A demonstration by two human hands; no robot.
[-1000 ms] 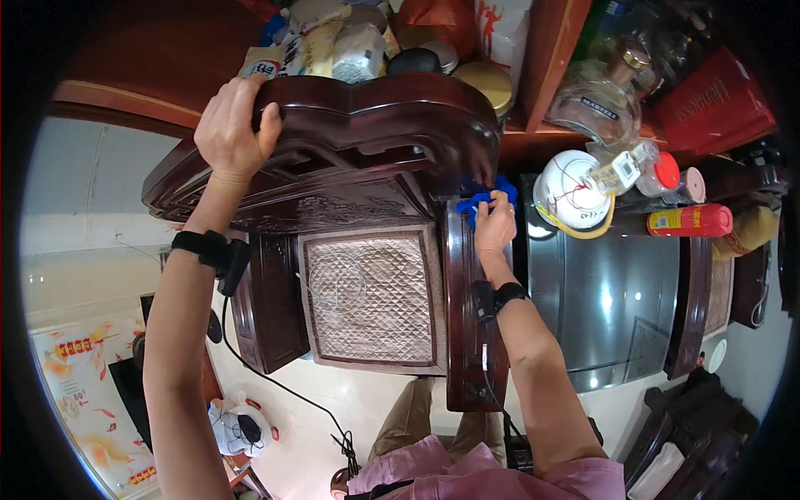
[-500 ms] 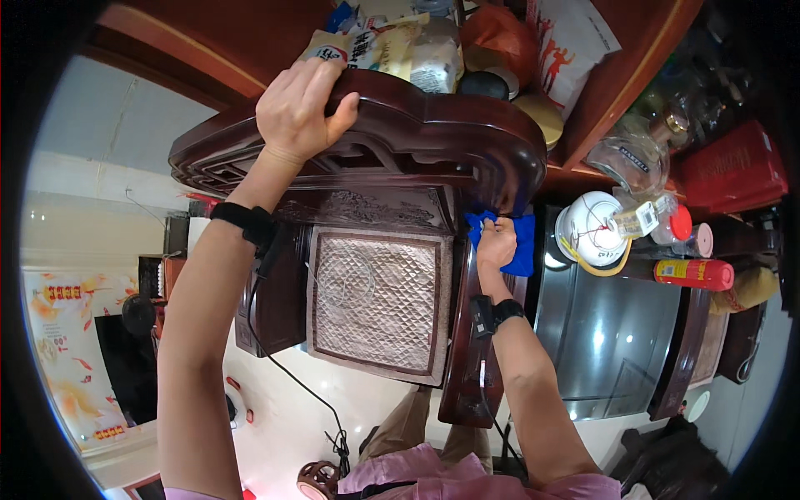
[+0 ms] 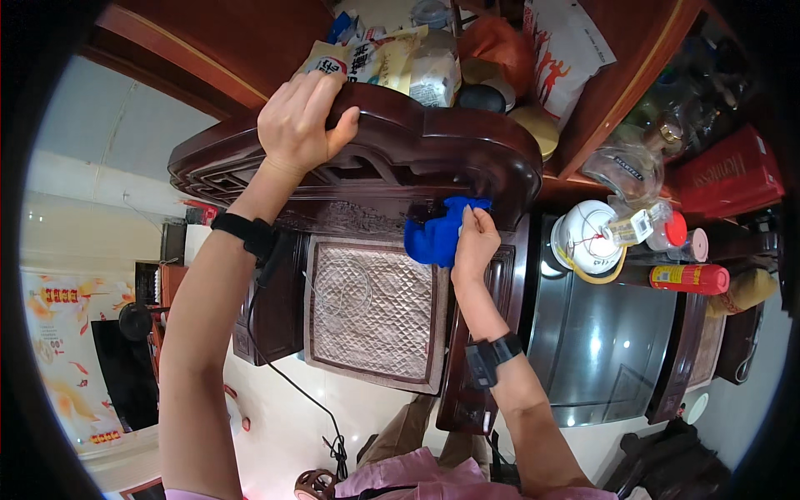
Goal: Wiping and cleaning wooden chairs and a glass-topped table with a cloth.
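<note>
A dark carved wooden chair (image 3: 442, 142) stands before me, its curved backrest at the far side and a quilted beige cushion (image 3: 375, 308) on its seat. My left hand (image 3: 300, 125) grips the top rail of the backrest, fingers curled over the far edge and thumb lying along the near side. Pinched in my right hand (image 3: 475, 246) is a blue cloth (image 3: 435, 237), bunched against the lower right part of the backrest, above the cushion's far right corner. A black band with a small device sits on each wrist.
Behind the backrest, a shelf holds food bags (image 3: 383, 62) and a red plastic bag (image 3: 498, 50). To the right, a glass-topped table (image 3: 600, 342) bears a white round jar (image 3: 587, 237) and a red can (image 3: 690, 278). A black cable (image 3: 292, 379) hangs from my left wrist.
My right hand has moved left with the blue cloth, from the chair's right armrest side onto the backrest panel. My left hand keeps its hold on the top rail.
</note>
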